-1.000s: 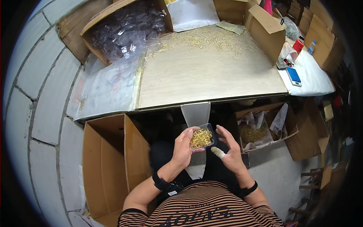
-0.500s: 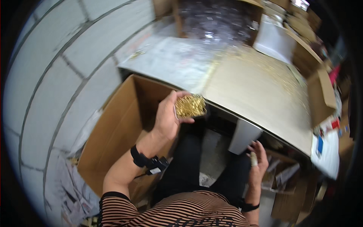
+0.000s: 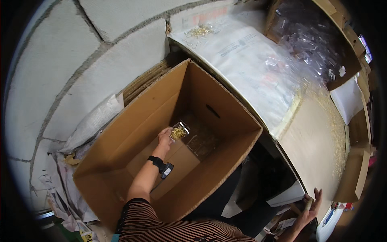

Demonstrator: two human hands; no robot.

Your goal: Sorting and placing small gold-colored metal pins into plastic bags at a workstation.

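My left hand (image 3: 164, 137) reaches down inside a deep open cardboard box (image 3: 151, 94). Its fingers are closed on the side of a small clear plastic box (image 3: 179, 131) full of thin gold-coloured metal pieces, too small to name surely. Below it, a few similar clear packs (image 3: 201, 144) seem to lie on the cardboard floor. Over at the lower right, my right hand (image 3: 308, 213) is by the front edge of the worktable (image 3: 310, 145). That hand is empty with its fingers apart, and one finger wears a pale wrap. Whether it touches the table edge I cannot tell.
Gold pieces (image 3: 200, 30) lie loose on a white sheet (image 3: 246, 54) over the table. More are strewn along its right side. An open carton of clear plastic cases (image 3: 306, 44) stands at the back. A block wall (image 3: 60, 72) rises on the left, with crumpled sacking (image 3: 60, 189) below it.
My left hand has carried the clear plastic box from above the carton's rim down into the carton. My view has swung left. The right hand stays empty, now beside the table edge.
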